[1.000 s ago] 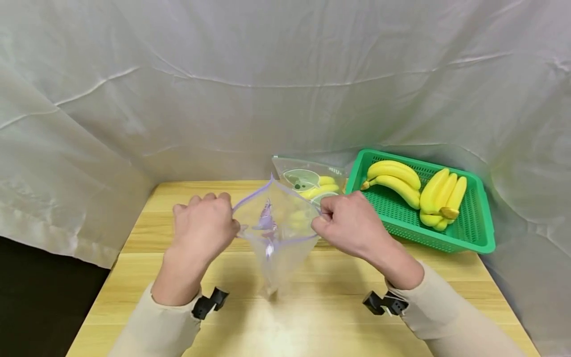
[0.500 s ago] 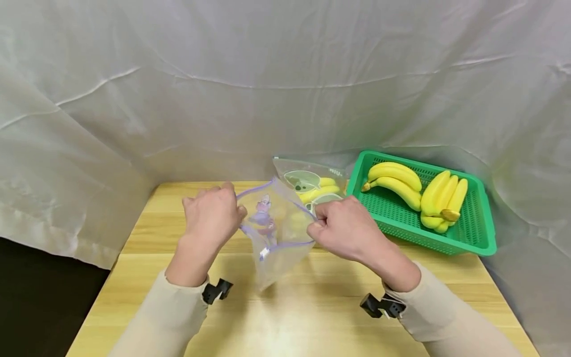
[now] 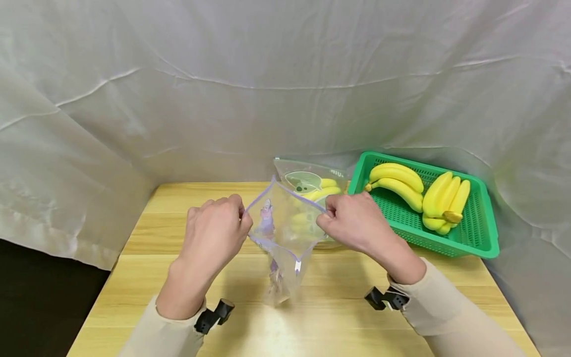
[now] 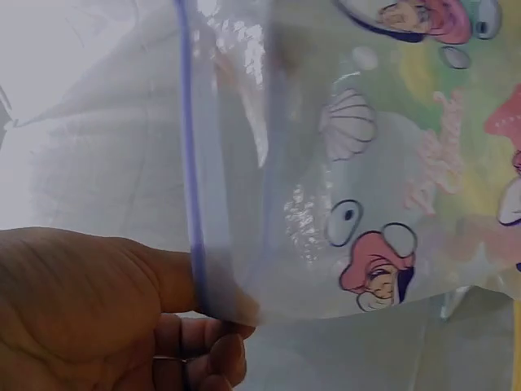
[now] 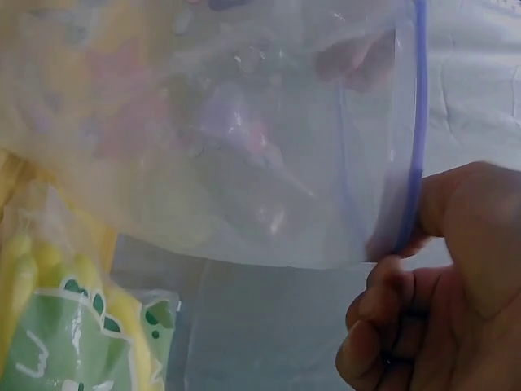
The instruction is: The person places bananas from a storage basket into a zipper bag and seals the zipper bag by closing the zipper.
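Clear plastic bag (image 3: 283,260), ctr of frame, between both hands, above the worktop (image 3: 147,277); can't tell if its bottom touches. Mouth pulled to a diamond, purple strip (image 4: 189,138) along the edge, white slider (image 3: 298,266) at the near corner. L wrist cam: cartoon print w/ shell (image 4: 350,125) & pink-capped figure (image 4: 381,269); R wrist cam shows it milky, see-thru. L hand (image 3: 215,228) pinches L edge of mouth, fingers curled; R hand (image 3: 357,220) same on R edge. Vs 0.5 s ago: slider moved right & a bit lower, near rim now a sharper V, L hand slightly right & lower, R hand slightly right. Behind, just above ctr: 2nd bag (image 3: 303,181), green print, bananas inside. Right side: green basket (image 3: 489,213) w/ two banana bunches (image 3: 397,183), same spot approx.
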A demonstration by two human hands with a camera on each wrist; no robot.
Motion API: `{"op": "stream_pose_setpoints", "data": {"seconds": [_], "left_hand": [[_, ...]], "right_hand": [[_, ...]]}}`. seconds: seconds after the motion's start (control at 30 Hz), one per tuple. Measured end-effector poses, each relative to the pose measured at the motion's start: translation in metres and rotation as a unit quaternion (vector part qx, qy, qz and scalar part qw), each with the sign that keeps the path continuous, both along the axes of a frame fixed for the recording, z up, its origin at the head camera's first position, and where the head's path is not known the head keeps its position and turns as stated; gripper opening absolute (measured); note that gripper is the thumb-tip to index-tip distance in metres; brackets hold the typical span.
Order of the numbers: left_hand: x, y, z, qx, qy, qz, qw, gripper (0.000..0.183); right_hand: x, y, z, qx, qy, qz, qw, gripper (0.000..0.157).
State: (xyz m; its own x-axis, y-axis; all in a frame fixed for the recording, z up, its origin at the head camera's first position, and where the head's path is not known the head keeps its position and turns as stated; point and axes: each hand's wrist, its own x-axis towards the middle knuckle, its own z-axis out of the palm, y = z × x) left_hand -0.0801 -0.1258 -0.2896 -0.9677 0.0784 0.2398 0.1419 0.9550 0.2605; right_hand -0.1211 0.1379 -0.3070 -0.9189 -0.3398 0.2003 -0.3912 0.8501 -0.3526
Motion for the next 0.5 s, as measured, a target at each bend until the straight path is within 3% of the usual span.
{"op": "stream_pose_setpoints", "data": {"seconds": [0.23,0.5], "left_hand": [[-0.011,0.0,-0.015,-0.029,0.032,-0.015,0.999,0.025],[-0.011,0.003,-0.019,-0.035,0.053,-0.023,0.9977,0.025]], "right_hand": [[-0.003,0.0,-0.009,-0.003,0.035,0.014,0.999,0.031],[-0.004,0.001,-0.007,-0.017,0.052,0.018,0.998,0.035]]}}
